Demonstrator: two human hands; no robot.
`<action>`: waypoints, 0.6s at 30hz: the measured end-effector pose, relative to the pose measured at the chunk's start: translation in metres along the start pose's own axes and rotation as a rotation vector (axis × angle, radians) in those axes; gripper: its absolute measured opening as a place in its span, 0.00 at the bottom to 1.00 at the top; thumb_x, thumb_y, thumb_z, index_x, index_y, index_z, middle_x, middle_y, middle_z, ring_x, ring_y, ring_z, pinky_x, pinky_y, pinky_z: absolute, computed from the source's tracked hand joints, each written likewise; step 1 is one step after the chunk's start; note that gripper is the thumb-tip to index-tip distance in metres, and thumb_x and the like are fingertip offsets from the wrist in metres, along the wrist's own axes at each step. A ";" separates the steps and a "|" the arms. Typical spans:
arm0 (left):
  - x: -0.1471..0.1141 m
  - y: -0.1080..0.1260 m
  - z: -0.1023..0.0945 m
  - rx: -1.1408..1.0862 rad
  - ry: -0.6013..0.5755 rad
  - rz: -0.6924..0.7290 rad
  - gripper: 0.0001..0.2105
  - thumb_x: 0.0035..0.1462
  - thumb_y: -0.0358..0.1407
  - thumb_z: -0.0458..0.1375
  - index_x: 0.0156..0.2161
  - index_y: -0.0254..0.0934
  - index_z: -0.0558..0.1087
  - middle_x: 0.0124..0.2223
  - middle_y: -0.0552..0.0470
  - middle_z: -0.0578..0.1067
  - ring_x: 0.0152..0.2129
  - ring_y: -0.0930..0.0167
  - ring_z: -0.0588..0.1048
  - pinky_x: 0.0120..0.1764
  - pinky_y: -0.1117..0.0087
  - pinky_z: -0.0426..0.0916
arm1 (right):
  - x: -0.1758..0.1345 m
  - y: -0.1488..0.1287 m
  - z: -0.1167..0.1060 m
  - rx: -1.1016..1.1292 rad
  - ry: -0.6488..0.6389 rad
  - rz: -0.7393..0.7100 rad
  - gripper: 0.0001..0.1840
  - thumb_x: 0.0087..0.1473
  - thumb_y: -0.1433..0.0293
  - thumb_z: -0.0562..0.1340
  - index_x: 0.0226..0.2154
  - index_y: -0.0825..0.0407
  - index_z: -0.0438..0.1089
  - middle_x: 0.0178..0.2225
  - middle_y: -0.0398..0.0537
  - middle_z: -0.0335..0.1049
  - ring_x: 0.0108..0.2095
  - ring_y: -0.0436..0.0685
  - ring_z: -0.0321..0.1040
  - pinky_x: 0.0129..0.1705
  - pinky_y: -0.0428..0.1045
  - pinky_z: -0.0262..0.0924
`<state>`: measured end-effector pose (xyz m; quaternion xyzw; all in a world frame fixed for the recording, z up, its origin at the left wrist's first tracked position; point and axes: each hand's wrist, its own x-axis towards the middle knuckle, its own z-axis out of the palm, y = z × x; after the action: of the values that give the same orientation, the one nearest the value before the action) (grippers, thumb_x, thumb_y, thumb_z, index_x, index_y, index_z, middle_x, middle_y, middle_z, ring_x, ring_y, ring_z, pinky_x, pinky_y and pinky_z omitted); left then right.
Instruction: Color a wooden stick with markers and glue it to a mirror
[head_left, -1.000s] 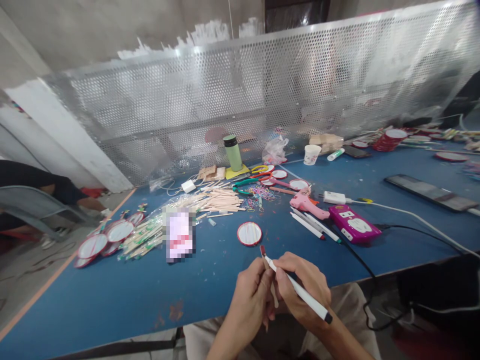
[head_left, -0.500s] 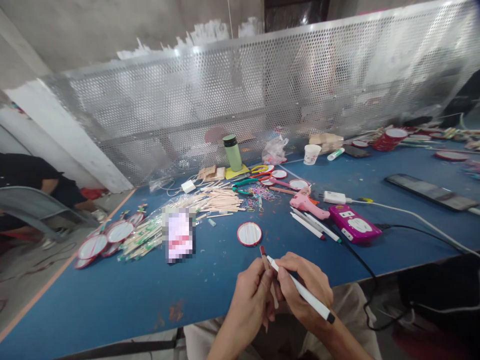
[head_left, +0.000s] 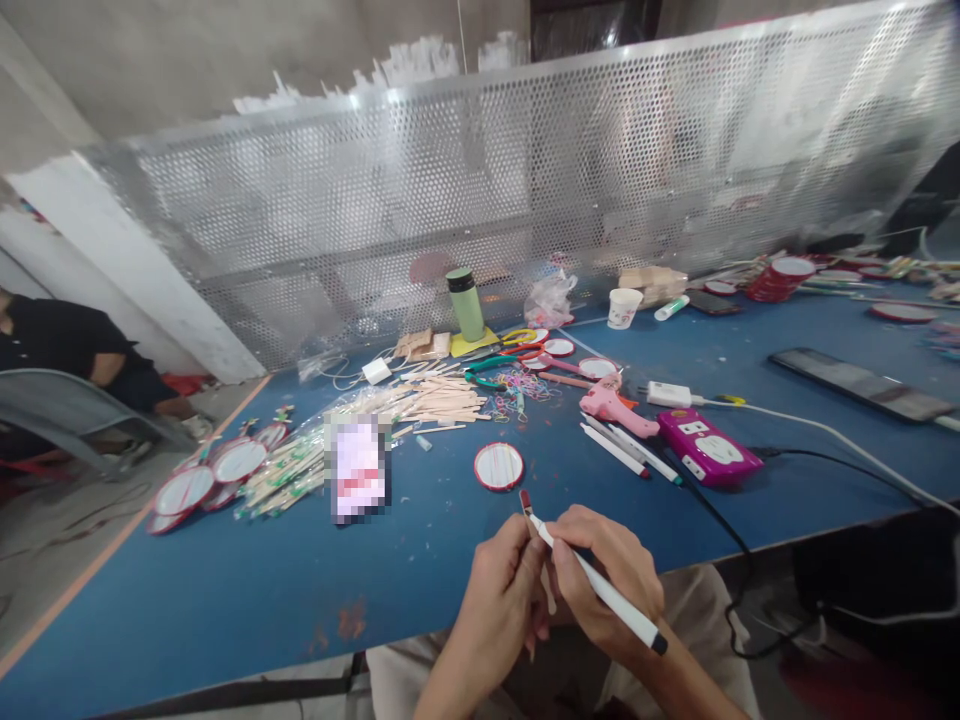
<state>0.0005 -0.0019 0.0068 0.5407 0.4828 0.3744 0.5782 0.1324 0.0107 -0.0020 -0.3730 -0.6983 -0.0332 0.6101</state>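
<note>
My left hand (head_left: 496,592) is closed around a wooden craft stick (head_left: 526,502), held upright over the table's front edge. Its top end is coloured dark red, and the lower part is mostly hidden by my fingers. In my right hand (head_left: 616,572) is a white marker (head_left: 621,606) with a black rear end, gripped like a pen. The marker's tip touches or nearly touches the stick just under the red end. A round white disc with a red rim (head_left: 499,467) lies flat just beyond my hands.
Loose craft sticks (head_left: 448,398), bagged sticks (head_left: 289,468) and more red-rimmed discs (head_left: 184,490) lie to the left. Rightward are white markers (head_left: 615,450), a pink glue gun (head_left: 616,408), a purple power strip (head_left: 706,448) with cables, and a phone (head_left: 859,383). A green bottle (head_left: 466,308) stands behind.
The marker's tip has shifted slightly left and down along the stick, just below its red end. Both hands otherwise keep nearly the same place and grip.
</note>
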 end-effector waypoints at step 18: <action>0.001 -0.001 0.001 -0.002 0.010 -0.023 0.23 0.59 0.60 0.53 0.34 0.39 0.64 0.16 0.62 0.65 0.08 0.78 0.62 0.10 0.81 0.54 | 0.002 0.001 0.001 0.043 0.003 0.008 0.09 0.58 0.78 0.57 0.33 0.49 0.69 0.23 0.41 0.74 0.24 0.51 0.74 0.26 0.45 0.67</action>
<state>0.0015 -0.0011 0.0054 0.5325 0.4916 0.3710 0.5806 0.1317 0.0126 -0.0010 -0.3628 -0.6962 -0.0165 0.6192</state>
